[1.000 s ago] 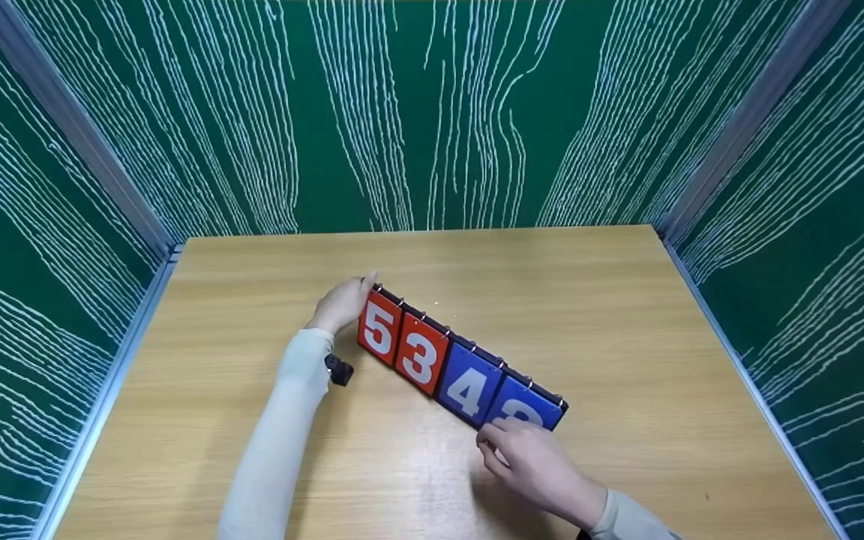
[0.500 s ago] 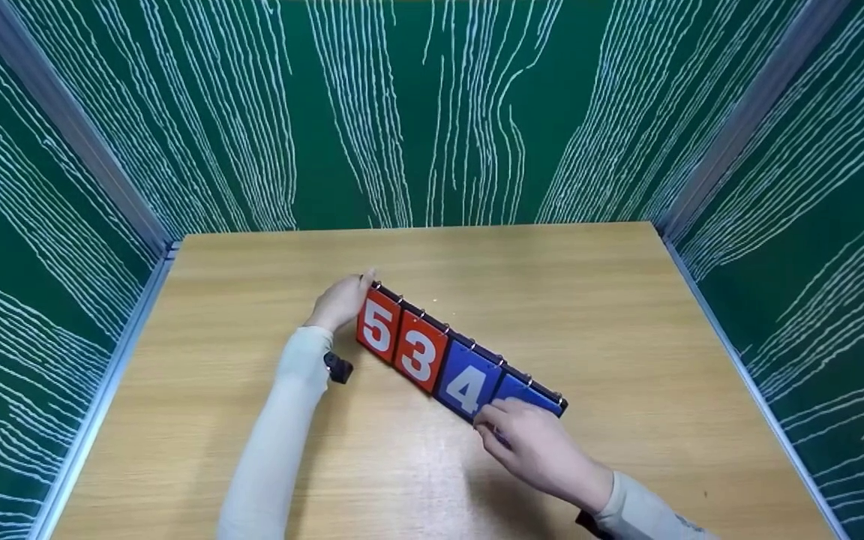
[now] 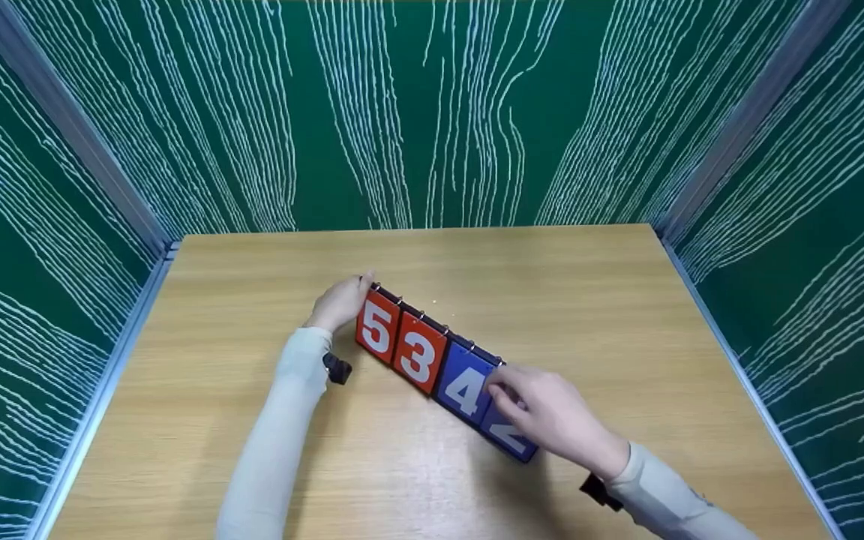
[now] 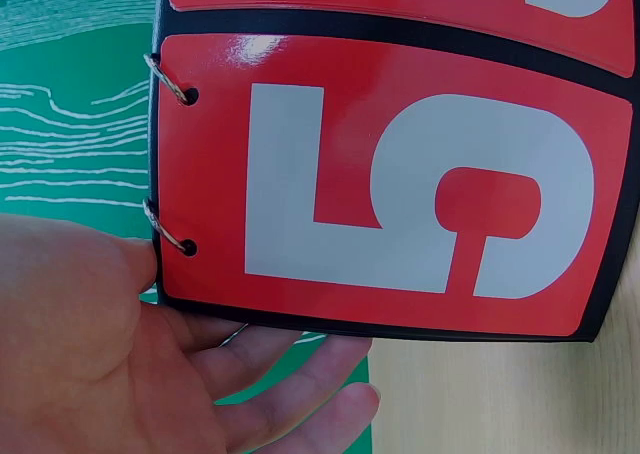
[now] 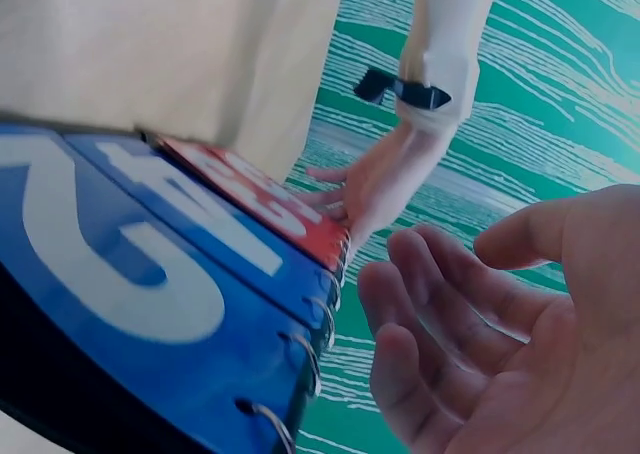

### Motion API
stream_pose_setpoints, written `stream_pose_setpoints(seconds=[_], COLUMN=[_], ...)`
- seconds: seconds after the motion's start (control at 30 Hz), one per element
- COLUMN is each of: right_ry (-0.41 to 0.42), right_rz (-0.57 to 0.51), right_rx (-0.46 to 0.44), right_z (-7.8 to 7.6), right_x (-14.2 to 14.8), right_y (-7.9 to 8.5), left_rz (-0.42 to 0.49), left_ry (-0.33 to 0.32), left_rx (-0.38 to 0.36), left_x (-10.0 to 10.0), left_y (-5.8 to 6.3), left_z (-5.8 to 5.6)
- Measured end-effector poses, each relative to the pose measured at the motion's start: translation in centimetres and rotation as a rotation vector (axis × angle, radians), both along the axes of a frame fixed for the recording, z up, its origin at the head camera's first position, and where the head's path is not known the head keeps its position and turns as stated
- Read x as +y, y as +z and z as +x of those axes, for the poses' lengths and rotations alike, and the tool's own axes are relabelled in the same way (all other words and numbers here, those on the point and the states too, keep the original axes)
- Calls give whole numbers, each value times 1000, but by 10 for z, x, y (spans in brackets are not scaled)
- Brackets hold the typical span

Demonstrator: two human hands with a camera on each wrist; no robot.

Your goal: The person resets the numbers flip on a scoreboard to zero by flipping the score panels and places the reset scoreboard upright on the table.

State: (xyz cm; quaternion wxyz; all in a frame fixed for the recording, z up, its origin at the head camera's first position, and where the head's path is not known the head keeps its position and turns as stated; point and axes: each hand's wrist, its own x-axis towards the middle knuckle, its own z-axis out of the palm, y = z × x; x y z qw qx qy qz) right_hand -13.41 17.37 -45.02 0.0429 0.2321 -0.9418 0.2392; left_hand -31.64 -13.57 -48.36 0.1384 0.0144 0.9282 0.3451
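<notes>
A flip scoreboard point(image 3: 421, 356) with ring-bound cards leans at a slant on the table, reading 5 and 3 in red, 4 and 2 in blue. My left hand point(image 3: 338, 304) holds its far left end, thumb at the top edge and fingers point(image 4: 300, 384) reaching behind the black backing. Over the right end is my right hand point(image 3: 552, 412), covering part of the blue 2 card point(image 5: 100, 264) in the head view. The right wrist view shows that hand beside the metal rings point(image 5: 305, 359), fingers loosely curled and nothing between them.
The wooden table point(image 3: 252, 277) surrounds the scoreboard. Green walls point(image 3: 432, 112) with white wavy lines enclose it at the back and sides, with metal posts point(image 3: 102, 157) in the corners. Each wrist wears a small black camera point(image 3: 337, 369).
My right hand has moved up and right from the scoreboard's lower edge to its top edge, uncovering the lower part of the 2 card. The left hand stays in place.
</notes>
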Motion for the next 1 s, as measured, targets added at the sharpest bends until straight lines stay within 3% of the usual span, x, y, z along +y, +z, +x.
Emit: stream_pose_setpoints(seconds=[0.43, 0.77, 1.0], right_ry=[-70, -18, -4], right_rz=[-42, -90, -96], right_rx=[-99, -243, -299], right_z=[-27, -72, -104], right_x=[17, 41, 50], right_y=[23, 34, 23], left_rz=[16, 3, -26], left_ry=[14, 10, -3], left_rx=[-2, -5, 17], left_x=[1, 2, 0], left_y=[1, -1, 0], left_z=[1, 1, -1])
